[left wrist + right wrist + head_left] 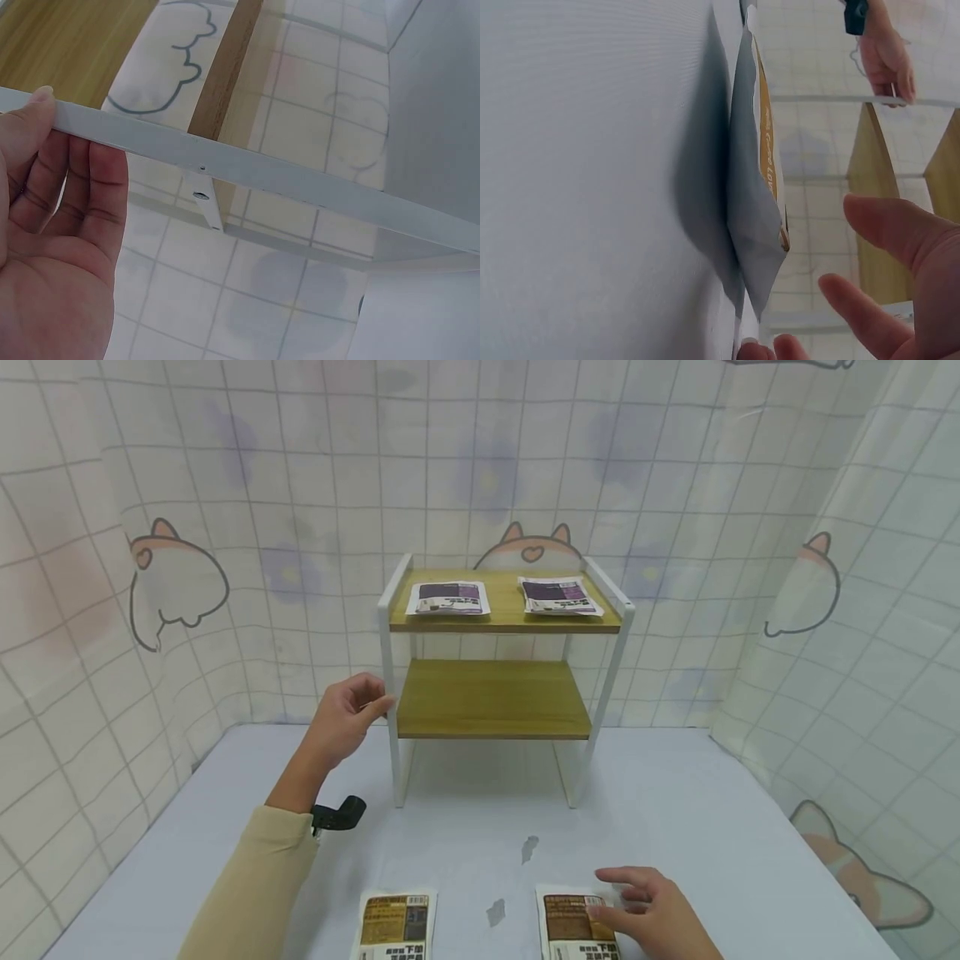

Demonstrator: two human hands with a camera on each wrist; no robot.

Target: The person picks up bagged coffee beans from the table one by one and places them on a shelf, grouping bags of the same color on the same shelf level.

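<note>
My left hand (343, 720) grips the left front post (285, 180) of a two-tier shelf rack (495, 697), thumb on one side and fingers curled behind it in the left wrist view. Low over the table, my right hand (651, 912) is at the right-hand brown packet (567, 927), its thumb and fingers spread apart. In the right wrist view this packet (754, 180) lies flat on the table, with the fingertips close to its edge. A similar yellow-brown packet (393, 927) lies to its left.
Two purple-and-white packets, a left one (450, 599) and a right one (558, 597), rest on the rack's top board. The rack stands toward the back of the white table (675, 810). Grid-patterned curtains (315, 485) enclose the back and sides.
</note>
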